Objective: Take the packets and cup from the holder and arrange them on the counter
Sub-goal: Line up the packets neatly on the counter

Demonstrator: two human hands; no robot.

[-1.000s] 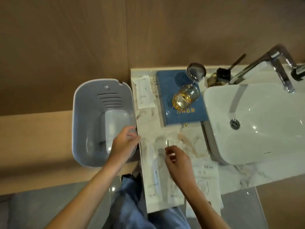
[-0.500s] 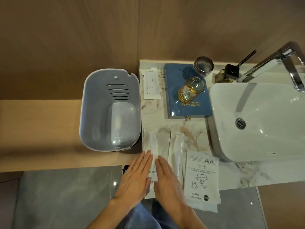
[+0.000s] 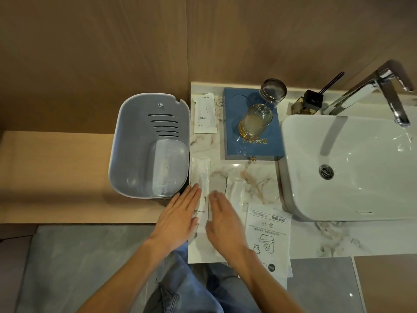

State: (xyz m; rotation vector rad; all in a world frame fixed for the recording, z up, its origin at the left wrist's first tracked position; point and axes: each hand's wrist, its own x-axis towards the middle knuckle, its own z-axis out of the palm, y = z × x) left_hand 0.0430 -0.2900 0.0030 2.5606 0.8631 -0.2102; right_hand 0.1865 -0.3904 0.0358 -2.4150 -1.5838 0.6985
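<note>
A blue holder tray (image 3: 234, 141) lies on the marble counter (image 3: 316, 236) with an amber glass cup (image 3: 255, 119) on it and a clear glass (image 3: 273, 89) at its far edge. A white comb packet (image 3: 205, 116) lies left of the tray. A toothbrush packet (image 3: 200, 177) lies near the counter's left edge, a second clear packet (image 3: 237, 190) beside it, and a printed white packet (image 3: 268, 236) further right. My left hand (image 3: 180, 218) and right hand (image 3: 223, 224) rest flat, fingers extended, on either side of the toothbrush packet, holding nothing.
A grey plastic bin (image 3: 149, 145) stands left of the counter. A white basin (image 3: 352, 163) with a chrome tap (image 3: 381, 86) fills the right side. A dark reed diffuser (image 3: 309, 102) stands behind the basin. A wooden wall runs along the back.
One second ago my fingers pinched at a packet near the bin. Both hands now lie flat beside the toothbrush packet. Since half a second ago they have barely moved.
</note>
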